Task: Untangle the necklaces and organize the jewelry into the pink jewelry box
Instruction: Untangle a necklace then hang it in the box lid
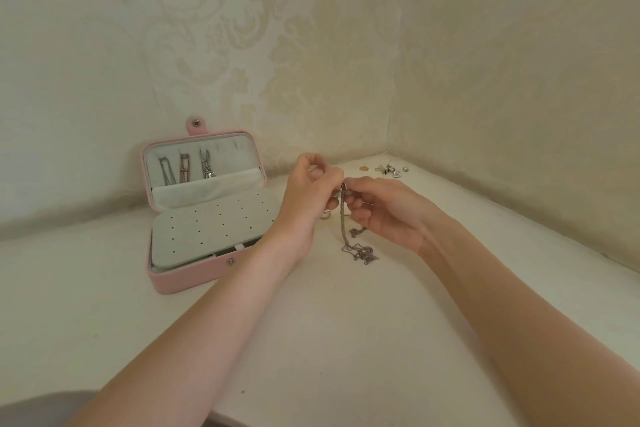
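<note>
Both hands pinching necklace

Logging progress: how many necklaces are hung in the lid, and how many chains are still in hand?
Necklaces hung in the pink jewelry box lid: 3
Chain bundle pinched by left hand and right hand: 1, strands uncountable
Total: 4

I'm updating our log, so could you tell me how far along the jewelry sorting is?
Done: three necklaces hang in the lid of the open pink jewelry box. In hand: the left hand and right hand pinch a tangled chain trailing onto the table. Left: that chain, plus the small pieces by the corner.
</note>
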`<control>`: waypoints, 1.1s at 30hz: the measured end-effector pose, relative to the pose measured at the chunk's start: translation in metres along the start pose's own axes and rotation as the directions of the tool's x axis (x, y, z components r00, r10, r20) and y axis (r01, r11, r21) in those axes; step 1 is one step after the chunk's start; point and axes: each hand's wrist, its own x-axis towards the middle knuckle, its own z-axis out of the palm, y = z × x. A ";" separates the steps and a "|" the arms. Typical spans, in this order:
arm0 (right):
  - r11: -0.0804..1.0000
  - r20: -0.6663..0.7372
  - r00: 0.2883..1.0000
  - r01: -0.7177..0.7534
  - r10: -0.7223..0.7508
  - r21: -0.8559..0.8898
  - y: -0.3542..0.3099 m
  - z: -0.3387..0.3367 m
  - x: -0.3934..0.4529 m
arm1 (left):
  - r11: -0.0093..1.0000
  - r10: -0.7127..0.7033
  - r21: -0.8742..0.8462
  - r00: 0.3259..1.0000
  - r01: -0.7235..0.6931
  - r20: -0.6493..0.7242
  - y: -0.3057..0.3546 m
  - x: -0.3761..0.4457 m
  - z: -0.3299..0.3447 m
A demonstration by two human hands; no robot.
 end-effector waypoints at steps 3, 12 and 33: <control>0.999 -0.056 0.998 0.037 -0.038 -0.016 0.001 0.001 0.002 | 0.980 0.162 0.121 0.987 -0.159 -0.015 0.000 -0.003 0.002; 0.843 -0.267 0.853 0.305 -0.449 -0.444 0.010 0.020 0.001 | 0.996 -0.073 -0.061 0.987 0.064 -0.142 0.006 -0.001 0.007; 0.823 -0.367 0.801 0.254 -0.473 -0.508 0.008 0.015 0.004 | 0.964 -0.218 -0.124 0.965 0.236 0.147 0.017 0.001 -0.005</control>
